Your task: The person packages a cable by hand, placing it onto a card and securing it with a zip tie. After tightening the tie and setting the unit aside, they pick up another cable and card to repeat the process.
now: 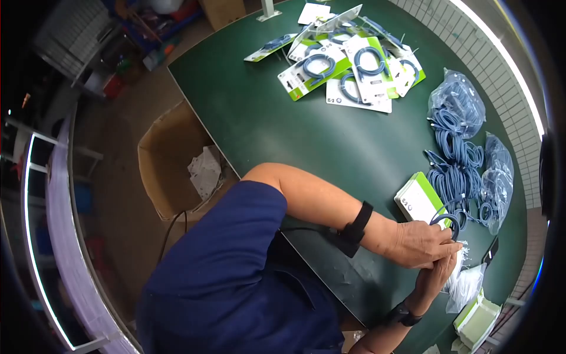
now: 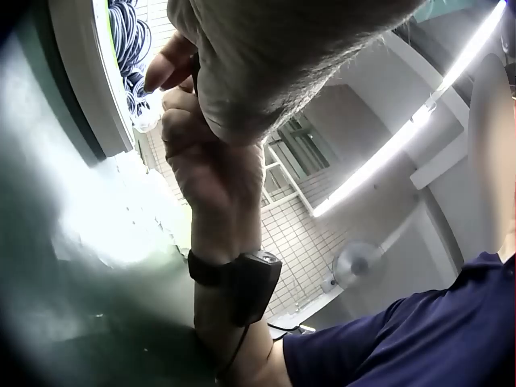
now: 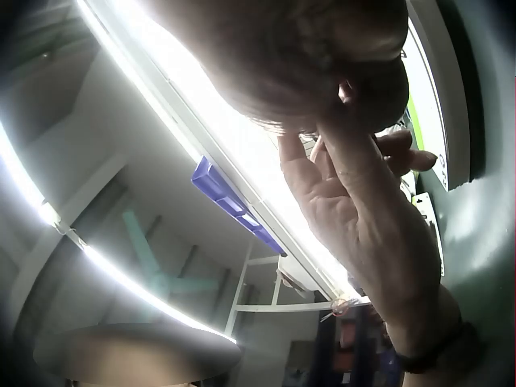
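A blue-grey cable coil (image 1: 454, 225) is gripped by the left hand (image 1: 420, 243), its loop standing out past the fingers. Just below and touching it is the right hand (image 1: 435, 275), fingers curled in at the coil's lower end, fingertips mostly hidden. In the left wrist view the left hand (image 2: 258, 64) fills the top, with the right hand (image 2: 211, 161) bent up beneath. The right wrist view has the right hand (image 3: 314, 56) close above and the left hand (image 3: 363, 193) under it. A stack of white and green cards (image 1: 417, 200) lies beside the left hand.
Carded cables (image 1: 368, 62) are piled at the table's far end. Loose cable bundles (image 1: 454, 177) and bagged cables (image 1: 460, 103) lie along the right edge. White ties in a bag (image 1: 467, 286) and a green-white box (image 1: 479, 321) are near the right hand. A carton (image 1: 158, 147) stands beside the table.
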`<state>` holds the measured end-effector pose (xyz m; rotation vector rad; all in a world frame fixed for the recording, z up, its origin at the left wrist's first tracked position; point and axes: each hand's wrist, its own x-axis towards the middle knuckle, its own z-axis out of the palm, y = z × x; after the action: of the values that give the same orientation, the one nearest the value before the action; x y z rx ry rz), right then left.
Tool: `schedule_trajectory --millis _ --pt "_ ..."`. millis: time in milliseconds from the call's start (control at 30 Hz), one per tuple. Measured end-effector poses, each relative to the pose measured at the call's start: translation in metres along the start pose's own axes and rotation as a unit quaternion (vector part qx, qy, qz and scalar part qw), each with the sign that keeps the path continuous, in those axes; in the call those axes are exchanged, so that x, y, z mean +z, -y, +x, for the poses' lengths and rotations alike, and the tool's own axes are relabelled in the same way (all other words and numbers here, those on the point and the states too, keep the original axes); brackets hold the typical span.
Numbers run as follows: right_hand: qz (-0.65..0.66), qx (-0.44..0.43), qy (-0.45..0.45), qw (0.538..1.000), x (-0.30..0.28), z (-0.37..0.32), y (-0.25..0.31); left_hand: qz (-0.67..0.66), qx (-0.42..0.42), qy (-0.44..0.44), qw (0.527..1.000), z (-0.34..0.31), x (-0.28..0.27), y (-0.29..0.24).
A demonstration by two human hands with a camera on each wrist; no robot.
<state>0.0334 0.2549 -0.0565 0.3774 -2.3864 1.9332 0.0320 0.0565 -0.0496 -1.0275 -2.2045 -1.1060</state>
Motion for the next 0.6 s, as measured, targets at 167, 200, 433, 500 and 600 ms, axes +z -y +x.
schedule_trajectory --millis 167,200,433,500,600 --pt "0.233 0.047 0.141 0.961 -0.020 0.014 -0.013 0.053 0.066 0.011 0.996 0.006 -0.008 0.018" --pt "0.234 0.046 0.142 0.961 -0.021 0.015 -0.015 0.071 0.085 0.010 0.994 0.007 -0.008 0.020" --pt "0.286 0.134 -0.045 0.948 -0.006 0.006 0.000 0.011 0.130 0.001 0.992 0.009 -0.005 0.029" --pt "0.323 0.131 0.007 0.937 -0.026 0.008 -0.013 0.001 0.135 -0.020 0.991 0.011 -0.006 0.029" --pt "0.402 0.118 0.105 0.902 -0.040 0.010 -0.027 -0.055 0.151 -0.009 0.987 0.015 -0.008 0.033"
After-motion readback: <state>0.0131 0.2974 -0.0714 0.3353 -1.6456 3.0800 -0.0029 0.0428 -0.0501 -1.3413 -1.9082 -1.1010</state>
